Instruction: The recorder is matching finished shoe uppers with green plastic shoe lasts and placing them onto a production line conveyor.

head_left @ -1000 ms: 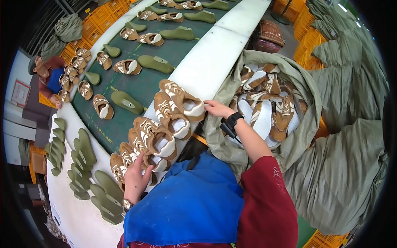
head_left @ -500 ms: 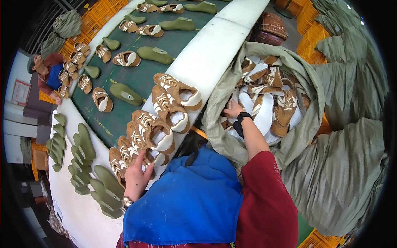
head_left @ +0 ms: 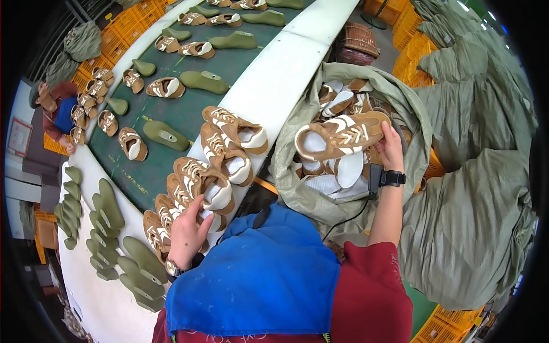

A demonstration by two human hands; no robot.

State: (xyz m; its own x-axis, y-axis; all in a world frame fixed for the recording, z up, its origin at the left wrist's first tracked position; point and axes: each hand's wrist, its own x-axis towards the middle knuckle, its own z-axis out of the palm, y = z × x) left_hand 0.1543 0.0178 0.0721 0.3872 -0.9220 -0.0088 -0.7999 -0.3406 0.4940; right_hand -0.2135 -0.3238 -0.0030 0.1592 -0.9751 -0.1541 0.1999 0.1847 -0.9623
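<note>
Head view is showing the right hand point(head_left: 390, 150) gripping a brown-and-white shoe upper point(head_left: 341, 137) by its end, above the open grey sack point(head_left: 297, 171). The left hand point(head_left: 186, 234) is resting flat, grasping nothing, on the row of uppers point(head_left: 200, 183) at the tabletop point(head_left: 274, 74) edge. Supporting the floppy upper along its length would be keeping it tidy. Sack depths are staying hidden.

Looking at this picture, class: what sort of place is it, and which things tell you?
Most likely a shoe factory line: rows of brown shoe uppers and green shoe lasts on a conveyor belt, and a sack full of uppers.
</note>
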